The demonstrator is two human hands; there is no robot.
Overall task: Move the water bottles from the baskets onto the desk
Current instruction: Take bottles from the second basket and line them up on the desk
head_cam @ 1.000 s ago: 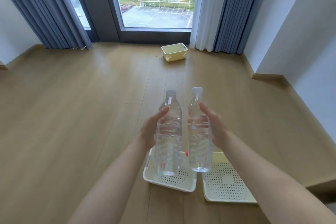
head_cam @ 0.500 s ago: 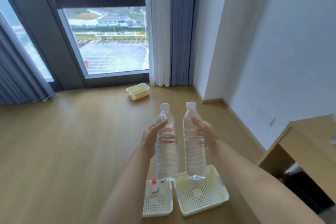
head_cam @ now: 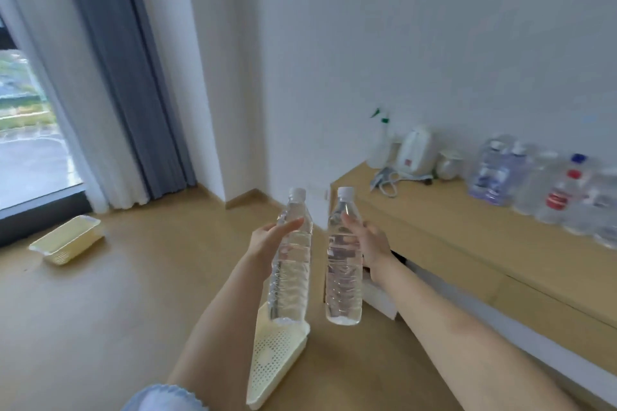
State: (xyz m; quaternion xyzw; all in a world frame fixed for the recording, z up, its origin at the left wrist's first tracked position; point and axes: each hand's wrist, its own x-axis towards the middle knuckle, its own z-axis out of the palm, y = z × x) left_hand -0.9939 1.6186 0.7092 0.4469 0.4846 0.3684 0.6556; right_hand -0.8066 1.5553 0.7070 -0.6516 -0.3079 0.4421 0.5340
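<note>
My left hand (head_cam: 267, 243) grips a clear water bottle (head_cam: 290, 264) with a white cap, held upright in front of me. Beside it my right hand (head_cam: 369, 240) grips a second clear bottle (head_cam: 344, 264), also upright. Both bottles hang in the air above the wooden floor, just left of the light wooden desk (head_cam: 467, 243). A cream perforated basket (head_cam: 273, 364) lies on the floor below the left bottle. Several water bottles (head_cam: 547, 190) stand blurred on the desk's far right by the wall.
Another yellow basket (head_cam: 66, 238) sits on the floor near the window at left. On the desk's far end are a spray bottle (head_cam: 380, 147), a white jug (head_cam: 417, 152) and a cord. Grey curtains (head_cam: 123, 77) hang at left. White boxes lie under the desk.
The view has swung right: the window slid to the left edge and the desk with its bottles came into sight. Both hands still hold their bottles upright, side by side.
</note>
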